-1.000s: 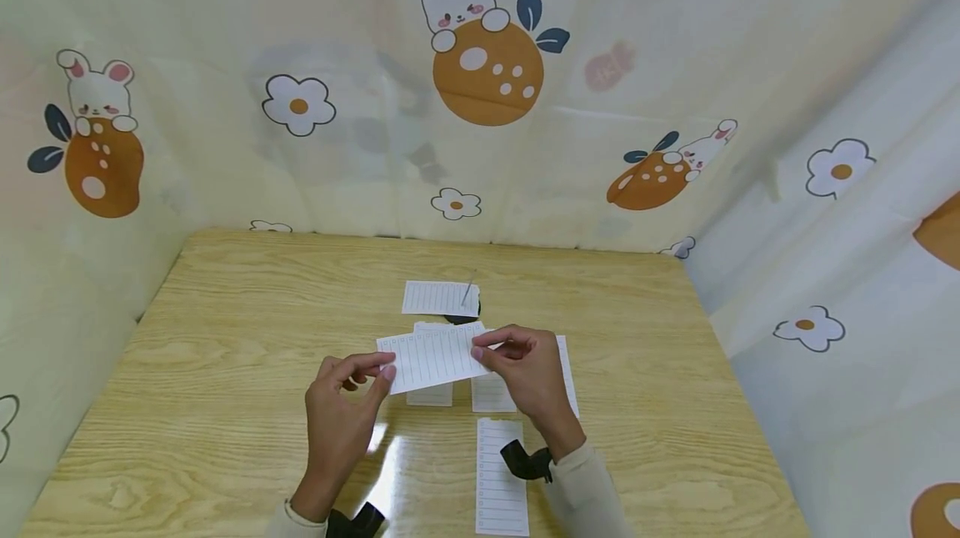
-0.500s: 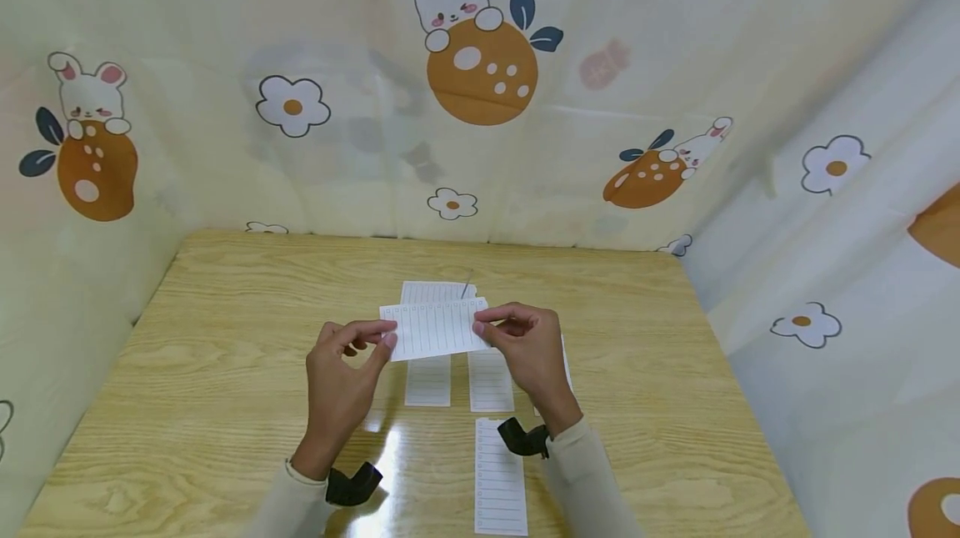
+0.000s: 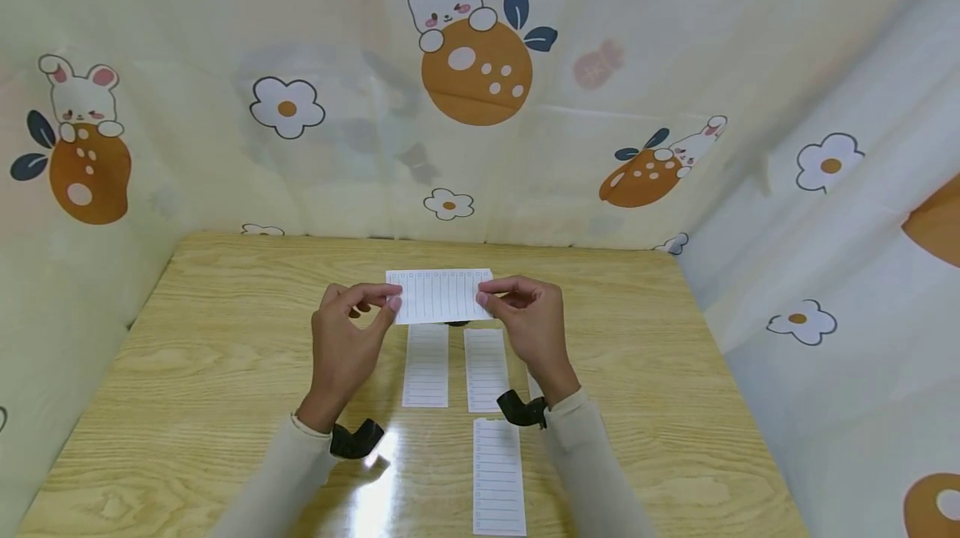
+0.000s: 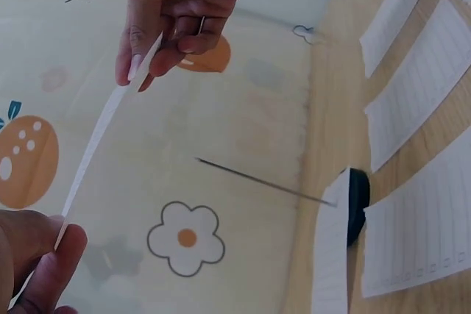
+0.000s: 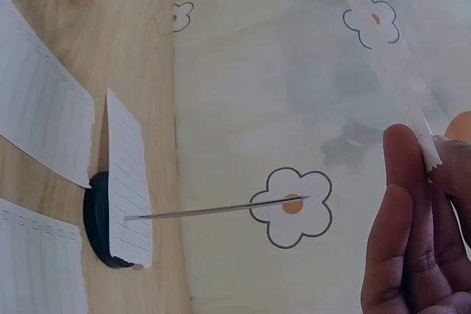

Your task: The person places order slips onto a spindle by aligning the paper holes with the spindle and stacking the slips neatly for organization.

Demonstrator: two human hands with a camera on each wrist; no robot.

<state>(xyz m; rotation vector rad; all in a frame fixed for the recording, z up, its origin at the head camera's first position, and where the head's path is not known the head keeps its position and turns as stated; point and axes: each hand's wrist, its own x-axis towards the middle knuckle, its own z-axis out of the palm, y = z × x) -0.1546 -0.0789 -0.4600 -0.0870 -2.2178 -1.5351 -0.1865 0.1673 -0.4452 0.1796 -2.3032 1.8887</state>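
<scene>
A white lined paper sheet [image 3: 442, 296] with small checkboxes along its far edge is held sideways above the back of the table. My left hand [image 3: 341, 354] pinches its left end between thumb and fingers. At the other end, my right hand [image 3: 531, 338] pinches it the same way. Below stands a bill spike [image 5: 213, 209], its thin metal needle rising from a round dark base [image 5: 96, 218]. One lined sheet [image 5: 126, 182] is pierced on the needle and lies down at the base. From the head view, the held sheet hides most of the spike.
Several loose lined sheets lie nearer me: one at left [image 3: 426, 367], a middle sheet [image 3: 487, 371] and a front sheet [image 3: 498, 480]. Another is mostly behind my right wrist. A patterned curtain [image 3: 345, 179] borders the wooden table [image 3: 225, 338] at the back and sides.
Both hands have moved away from me with the sheet, from over the loose sheets to over the spike. The sheet has gone from slanted to nearly level in the head view.
</scene>
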